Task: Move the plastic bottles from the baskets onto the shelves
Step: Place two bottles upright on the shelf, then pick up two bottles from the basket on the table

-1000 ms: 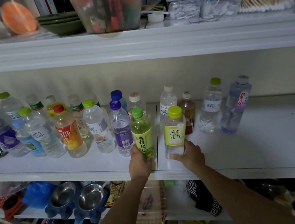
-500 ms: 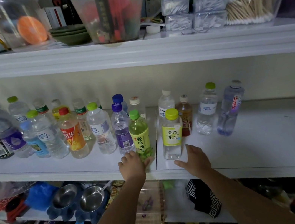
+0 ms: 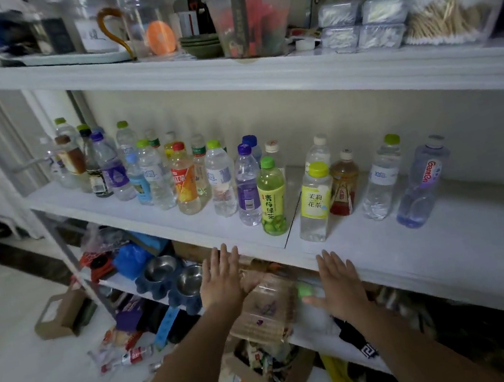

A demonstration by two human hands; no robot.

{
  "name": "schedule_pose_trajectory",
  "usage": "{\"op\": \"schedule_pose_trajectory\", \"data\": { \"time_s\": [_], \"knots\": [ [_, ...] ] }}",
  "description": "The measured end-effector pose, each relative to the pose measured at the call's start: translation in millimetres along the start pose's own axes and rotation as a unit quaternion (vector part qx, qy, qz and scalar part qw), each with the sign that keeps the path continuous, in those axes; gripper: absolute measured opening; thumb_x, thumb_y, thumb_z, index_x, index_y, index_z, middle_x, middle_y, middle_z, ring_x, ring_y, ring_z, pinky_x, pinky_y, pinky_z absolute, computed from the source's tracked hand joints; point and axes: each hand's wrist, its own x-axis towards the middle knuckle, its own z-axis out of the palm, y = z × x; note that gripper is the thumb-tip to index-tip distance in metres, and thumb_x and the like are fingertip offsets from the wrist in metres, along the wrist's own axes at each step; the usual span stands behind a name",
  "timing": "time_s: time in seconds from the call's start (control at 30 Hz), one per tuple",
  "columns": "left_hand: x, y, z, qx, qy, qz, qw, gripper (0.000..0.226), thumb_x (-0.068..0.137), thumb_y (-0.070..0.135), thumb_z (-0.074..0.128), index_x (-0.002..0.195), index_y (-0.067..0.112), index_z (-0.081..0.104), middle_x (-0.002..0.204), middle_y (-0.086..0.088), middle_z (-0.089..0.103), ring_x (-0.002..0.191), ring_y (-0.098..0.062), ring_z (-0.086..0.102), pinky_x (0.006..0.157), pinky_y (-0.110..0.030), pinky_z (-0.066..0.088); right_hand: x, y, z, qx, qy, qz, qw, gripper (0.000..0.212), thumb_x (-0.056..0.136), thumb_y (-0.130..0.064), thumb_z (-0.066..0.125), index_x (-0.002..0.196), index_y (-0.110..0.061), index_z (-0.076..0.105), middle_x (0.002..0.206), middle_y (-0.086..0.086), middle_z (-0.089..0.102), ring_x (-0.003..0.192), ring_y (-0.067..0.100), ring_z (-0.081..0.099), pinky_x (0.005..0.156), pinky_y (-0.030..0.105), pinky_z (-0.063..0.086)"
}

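- Plastic bottles are out of both hands now. A second ago the left hand and right hand were wrapped round the bases of two of them. Now both hang flat and empty, fingers straight, just in front of the white middle shelf's front edge.
- Those two are the green-capped green-tea bottle and the yellow-capped clear jasmine-tea bottle. They stand upright near that edge, one on each side of the board's seam, not touching.
- So I'd say this pair is done and next it's back to the baskets, which aren't in view.
- Both bottles sit close to the lip, so a sloppy reach could clip them.
- Further back, the left half of the shelf is packed with bottles. The open room is on the right, past the bluish clear bottle with the grey cap.
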Motion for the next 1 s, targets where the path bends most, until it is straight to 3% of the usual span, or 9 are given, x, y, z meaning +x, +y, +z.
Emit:
{"op": "schedule_pose_trajectory", "data": {
  "time_s": [0.07, 0.2, 0.4, 0.53, 0.6, 0.7, 0.77, 0.93, 1.0],
  "knots": [
    [-30.7, -18.0, 2.3, -0.011, -0.001, -0.031, 0.999, 0.099, 0.066, 0.076, -0.021, 0.147, 0.019, -0.023, 0.152, -0.005, -0.028, 0.145, -0.025, -0.021, 0.119, -0.043, -0.009, -9.8, -19.6, -0.9, -0.013, 0.000, -0.042, 0.999, 0.103, 0.084, -0.075, 0.033, 0.152, -0.010, -0.008, 0.160, 0.011, -0.012, 0.147, 0.026, -0.010, 0.118, 0.045, -0.004],
    [-98.3, -71.3, 7.8, -0.008, -0.014, -0.113, 0.993, 0.083, 0.092, 0.069, 0.017, 0.151, 0.021, -0.017, 0.153, -0.003, -0.028, 0.146, -0.024, -0.020, 0.117, -0.041, -0.011, -24.2, -77.7, -2.1, -0.027, 0.006, -0.116, 0.993, 0.110, 0.075, -0.084, 0.027, 0.153, -0.012, -0.003, 0.161, 0.009, -0.006, 0.148, 0.024, -0.007, 0.118, 0.046, -0.003],
    [-202.8, -169.8, 7.3, -0.019, -0.003, -0.258, 0.966, 0.080, 0.094, 0.066, 0.020, 0.153, 0.021, -0.013, 0.160, -0.006, -0.016, 0.147, -0.026, -0.016, 0.117, -0.042, -0.010, -41.5, -211.0, -9.5, -0.056, 0.017, -0.252, 0.966, 0.104, 0.082, -0.075, 0.040, 0.153, -0.013, -0.004, 0.161, 0.010, -0.004, 0.148, 0.028, -0.005, 0.119, 0.049, 0.000],
    [-286.1, -251.7, 12.8, -0.019, -0.012, -0.359, 0.933, 0.086, 0.086, 0.073, 0.003, 0.152, 0.021, -0.015, 0.159, -0.006, -0.020, 0.146, -0.025, -0.019, 0.115, -0.041, -0.014, -63.8, -332.6, -15.9, -0.066, 0.015, -0.347, 0.935, 0.102, 0.084, -0.073, 0.039, 0.152, -0.012, -0.008, 0.161, 0.008, -0.010, 0.148, 0.025, -0.007, 0.117, 0.046, -0.004],
    [-339.1, -297.9, 19.6, -0.010, -0.002, -0.405, 0.914, 0.083, 0.089, 0.070, 0.005, 0.153, 0.020, -0.011, 0.160, -0.006, -0.017, 0.147, -0.026, -0.014, 0.117, -0.042, -0.011, -83.1, -404.9, -12.8, -0.067, 0.016, -0.403, 0.913, 0.101, 0.085, -0.071, 0.040, 0.153, -0.012, -0.005, 0.161, 0.008, -0.008, 0.148, 0.025, -0.005, 0.118, 0.046, -0.003],
    [-426.9, -363.9, 18.6, 0.034, 0.042, -0.496, 0.866, 0.090, 0.082, 0.068, -0.002, 0.153, 0.018, 0.022, 0.159, -0.010, 0.014, 0.147, -0.031, 0.016, 0.113, -0.042, -0.001, -126.7, -515.9, -3.7, -0.063, 0.016, -0.484, 0.873, 0.098, 0.086, -0.070, 0.040, 0.153, -0.012, -0.003, 0.161, 0.008, -0.007, 0.148, 0.024, -0.005, 0.119, 0.045, -0.002],
    [-495.4, -401.0, 27.0, 0.017, 0.015, -0.558, 0.829, 0.089, 0.082, 0.068, 0.001, 0.152, 0.019, 0.023, 0.159, -0.009, 0.017, 0.147, -0.030, 0.015, 0.113, -0.042, 0.000, -165.7, -590.2, 6.3, -0.065, 0.019, -0.547, 0.835, 0.097, 0.087, -0.070, 0.039, 0.153, -0.012, -0.004, 0.161, 0.007, -0.008, 0.148, 0.023, -0.006, 0.118, 0.045, -0.004],
    [-633.7, -443.3, 48.0, 0.007, 0.008, -0.655, 0.756, 0.078, 0.082, 0.067, 0.045, 0.136, 0.012, 0.054, 0.143, -0.017, 0.048, 0.133, -0.036, 0.044, 0.109, -0.048, 0.031, -258.6, -707.5, 28.2, -0.073, 0.020, -0.665, 0.743, 0.095, 0.088, -0.066, 0.042, 0.153, -0.013, -0.006, 0.161, 0.006, -0.009, 0.148, 0.021, -0.009, 0.118, 0.043, -0.008],
    [-678.2, -452.7, 59.5, -0.009, -0.001, -0.687, 0.727, 0.081, 0.081, 0.067, 0.032, 0.127, 0.008, 0.062, 0.134, -0.018, 0.056, 0.122, -0.037, 0.055, 0.104, -0.048, 0.028, -290.0, -744.1, 33.9, -0.073, 0.022, -0.699, 0.711, 0.095, 0.088, -0.065, 0.043, 0.153, -0.014, -0.005, 0.161, 0.006, -0.009, 0.148, 0.022, -0.008, 0.118, 0.043, -0.009]
  ]
}}
